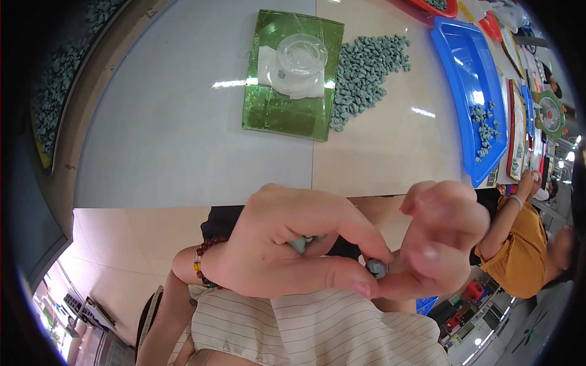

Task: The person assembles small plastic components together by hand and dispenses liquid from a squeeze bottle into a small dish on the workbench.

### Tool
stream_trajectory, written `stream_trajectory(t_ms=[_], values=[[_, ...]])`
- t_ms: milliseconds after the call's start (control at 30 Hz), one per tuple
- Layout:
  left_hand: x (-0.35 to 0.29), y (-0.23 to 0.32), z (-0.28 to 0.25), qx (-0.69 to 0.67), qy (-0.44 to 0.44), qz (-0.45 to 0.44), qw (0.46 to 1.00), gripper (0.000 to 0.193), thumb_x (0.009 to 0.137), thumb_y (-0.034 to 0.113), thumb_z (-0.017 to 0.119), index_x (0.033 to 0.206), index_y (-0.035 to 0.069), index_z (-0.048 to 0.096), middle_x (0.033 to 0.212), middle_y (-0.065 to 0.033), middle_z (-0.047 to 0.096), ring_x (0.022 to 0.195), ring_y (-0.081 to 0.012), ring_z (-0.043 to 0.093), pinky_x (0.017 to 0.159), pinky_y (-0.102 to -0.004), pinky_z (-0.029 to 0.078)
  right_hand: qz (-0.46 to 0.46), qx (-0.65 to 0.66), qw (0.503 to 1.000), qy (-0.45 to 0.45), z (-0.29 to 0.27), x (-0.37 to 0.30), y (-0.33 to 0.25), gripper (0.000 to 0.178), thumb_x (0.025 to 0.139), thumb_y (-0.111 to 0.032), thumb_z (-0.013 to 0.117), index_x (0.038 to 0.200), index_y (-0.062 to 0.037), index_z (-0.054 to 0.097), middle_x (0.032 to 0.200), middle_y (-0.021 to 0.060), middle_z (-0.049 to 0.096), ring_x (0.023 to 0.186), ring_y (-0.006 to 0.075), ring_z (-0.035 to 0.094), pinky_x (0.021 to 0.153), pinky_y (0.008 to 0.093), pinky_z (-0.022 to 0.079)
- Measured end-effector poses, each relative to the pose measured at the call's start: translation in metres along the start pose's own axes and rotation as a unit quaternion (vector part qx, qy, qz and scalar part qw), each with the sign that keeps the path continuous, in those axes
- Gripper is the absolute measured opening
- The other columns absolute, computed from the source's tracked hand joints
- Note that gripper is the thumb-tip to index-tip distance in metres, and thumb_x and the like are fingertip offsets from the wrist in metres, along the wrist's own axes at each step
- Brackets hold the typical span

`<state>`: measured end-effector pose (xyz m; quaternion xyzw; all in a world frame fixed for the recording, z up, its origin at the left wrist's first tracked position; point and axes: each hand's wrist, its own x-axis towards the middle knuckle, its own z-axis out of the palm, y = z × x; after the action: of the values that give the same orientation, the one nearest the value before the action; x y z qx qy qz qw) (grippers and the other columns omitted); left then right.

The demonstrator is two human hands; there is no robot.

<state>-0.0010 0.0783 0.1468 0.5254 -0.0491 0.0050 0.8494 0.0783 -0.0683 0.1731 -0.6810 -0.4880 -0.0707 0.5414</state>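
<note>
My left hand (293, 238) is closed, its thumb and forefinger pinching a small dark blue-grey stone (377, 268) at their tips. More small grey-green stones (299, 244) show tucked in the curl of its palm. A beaded bracelet (198, 262) circles that wrist. Right beside the pinched stone is my right hand (448, 238), its fingers curled and partly blurred. One of its fingers reaches the stone's edge; what it holds, if anything, is hidden. Both hands are over my lap, just off the table's front edge.
On the table (177, 122) lies a green translucent slab (293, 119) bearing a clear round dish (302, 55) on white paper. A heap of grey-green stones (366, 76) spreads beside it. A blue tray (455, 67) holds several stones. At right, a person in a mustard top (519, 256) works.
</note>
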Motion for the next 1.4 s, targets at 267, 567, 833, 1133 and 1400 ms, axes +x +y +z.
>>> stream_trajectory(t_ms=[267, 567, 833, 1133, 1400], values=[[-0.004, -0.005, 0.004, -0.1, -0.03, 0.007, 0.995, 0.016, 0.077, 0.016, 0.068, 0.077, 0.004, 0.056, 0.069, -0.0009, 0.055, 0.05, -0.0064, 0.04, 0.044, -0.0178, 0.031, 0.008, -0.247, 0.963, 0.108, -0.04, 0.013, 0.01, 0.024, 0.068, -0.009, 0.066, 0.09, -0.0006, 0.064, 0.085, 0.0083, 0.059, 0.072, 0.0172, 0.052, 0.059, 0.0224, 0.041], [0.001, 0.028, 0.002, -0.565, 0.24, 0.0, 0.79, 0.011, 0.093, 0.018, 0.034, 0.092, 0.009, 0.04, 0.088, -0.0059, 0.039, 0.075, -0.0152, 0.04, 0.058, -0.025, 0.037, 0.129, -0.46, 0.867, 0.143, -0.117, 0.016, 0.069, 0.021, 0.078, -0.007, 0.06, 0.099, -0.0024, 0.063, 0.089, 0.0049, 0.059, 0.073, 0.0075, 0.049, 0.056, 0.0198, 0.036], [-0.013, -0.003, -0.006, -0.603, 0.006, 0.032, 0.797, 0.018, 0.094, 0.02, 0.037, 0.099, 0.005, 0.044, 0.076, -0.0033, 0.049, 0.044, -0.0079, 0.036, 0.041, -0.0197, 0.029, 0.067, -0.313, 0.942, -0.103, -0.014, 0.041, 0.047, 0.018, 0.07, 0.005, 0.061, 0.087, -0.0007, 0.062, 0.089, 0.0098, 0.059, 0.075, 0.0187, 0.057, 0.065, 0.0285, 0.044], [-0.016, 0.006, -0.005, -0.316, 0.062, -0.015, 0.946, 0.02, 0.09, 0.02, 0.046, 0.089, 0.001, 0.053, 0.078, -0.0031, 0.057, 0.058, -0.0035, 0.04, 0.054, -0.0178, 0.031, 0.018, -0.35, 0.933, -0.081, -0.007, 0.038, 0.063, 0.012, 0.069, 0.002, 0.062, 0.08, -0.0015, 0.06, 0.077, 0.0091, 0.057, 0.069, 0.0244, 0.054, 0.06, 0.0311, 0.044], [-0.01, 0.004, -0.001, -0.304, 0.039, -0.068, 0.949, 0.015, 0.088, 0.013, 0.047, 0.088, 0.001, 0.056, 0.082, -0.0026, 0.058, 0.072, -0.0049, 0.047, 0.063, -0.0187, 0.035, 0.05, -0.305, 0.95, -0.046, -0.007, 0.033, 0.065, 0.011, 0.068, 0.004, 0.062, 0.077, -0.0013, 0.06, 0.073, 0.0084, 0.057, 0.065, 0.0229, 0.054, 0.057, 0.029, 0.044]])
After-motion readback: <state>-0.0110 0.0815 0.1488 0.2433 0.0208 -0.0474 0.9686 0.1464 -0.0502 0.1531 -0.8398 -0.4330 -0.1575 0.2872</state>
